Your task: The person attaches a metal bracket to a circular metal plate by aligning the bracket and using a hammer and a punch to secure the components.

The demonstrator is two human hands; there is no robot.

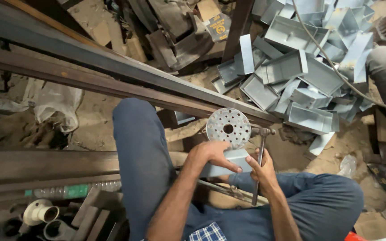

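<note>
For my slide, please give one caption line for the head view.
Seated person's left hand presses a grey metal box under a perforated disc; right hand grips a metal rod.

Matt grey sheet-metal trays (pixel 291 67) heap beside dull, rusty steel beams (pixel 90 76), a perforated bare-metal disc (pixel 228 127) and blue denim trousers (pixel 144 151).

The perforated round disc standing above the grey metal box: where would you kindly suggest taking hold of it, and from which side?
Probably by its upper rim, from above. The perforated round disc stands on edge, its flat face toward the camera, with the top arc free. Its lower edge sits behind the grey metal box, where the left hand and right hand crowd it, and a metal rod stands to its right.
</note>
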